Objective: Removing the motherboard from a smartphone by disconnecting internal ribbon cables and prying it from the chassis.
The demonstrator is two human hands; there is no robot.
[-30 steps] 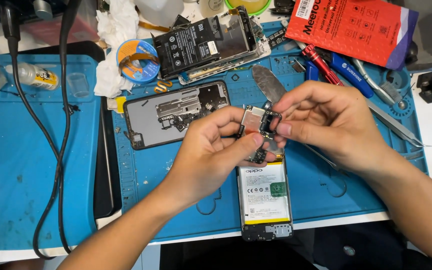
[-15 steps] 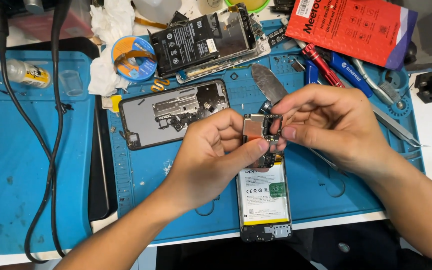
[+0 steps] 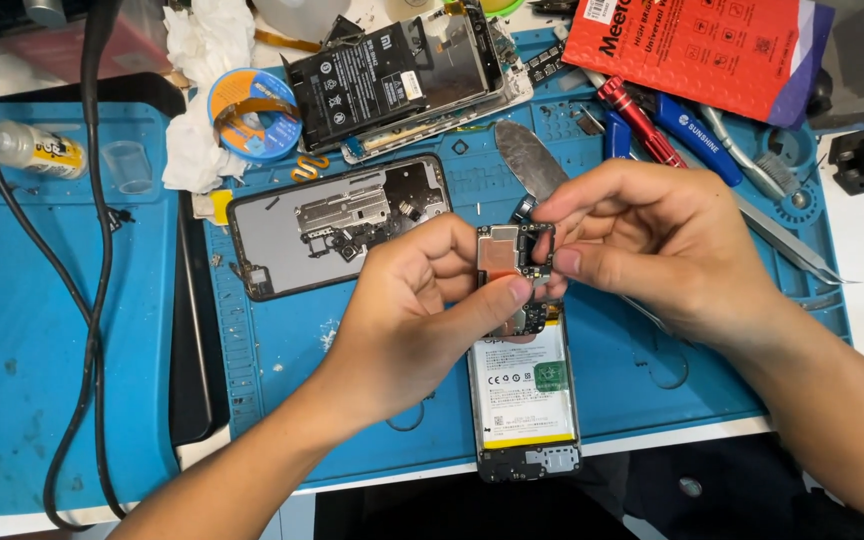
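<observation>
Blue silicone work mat (image 3: 282,340) covers the desk, and both hands meet above its middle. The left hand (image 3: 407,320) comes up from the lower left with the forearm slanting across the mat; its fingers are curled narrow, thumb and forefinger pinching the small circuit board (image 3: 512,262) by its lower and left edges. The right hand (image 3: 652,245) enters from the lower right, wrist bent inward; its fingers close on the board's right edge, the thumb pressed flat along that side. The board is held upright just above the mat, its copper-coloured shield facing the viewer, directly over the top end of the opened phone (image 3: 525,400), whose white battery and lower frame lie flat below the hands, reaching the mat's near edge.

To the left of the hands lies a dark phone back cover (image 3: 337,225) with a grey metal plate inside. Beyond it rest a second opened phone (image 3: 402,85) with a black battery, a blue tape roll (image 3: 252,115) and crumpled white tissue (image 3: 192,140). A metal spudger blade (image 3: 532,160) shows just behind the right hand; red and blue screwdrivers (image 3: 667,130) and a red packet (image 3: 692,50) lie at upper right. Black cables (image 3: 92,300) trail down the left mat.

Compared with half a second earlier, both hands keep the same pinch on the board, and its place over the opened phone is nearly unchanged.
</observation>
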